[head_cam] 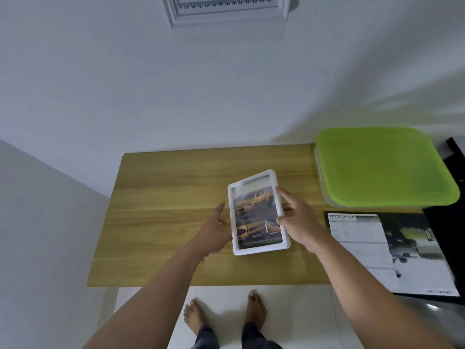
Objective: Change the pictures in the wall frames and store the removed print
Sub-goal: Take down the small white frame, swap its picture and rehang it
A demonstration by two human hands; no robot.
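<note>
A small white picture frame [256, 250] with a yellow-toned print in it is held above the wooden table [163, 222], tilted up toward me. My right hand [299, 222] grips its right edge, thumb and fingers over the front. My left hand [214, 233] touches its left edge with fingers mostly straight. A second white frame [226, 8] hangs on the wall at the top of the view. A printed brochure sheet [392, 250] headed "SPECIFICATION" lies at the right.
A box with a lime green lid [382, 167] stands at the table's back right. The brochure rests on a dark surface [442, 222] beside it. White walls close in behind and on the left. My bare feet [224, 316] stand on white floor below the table's front edge.
</note>
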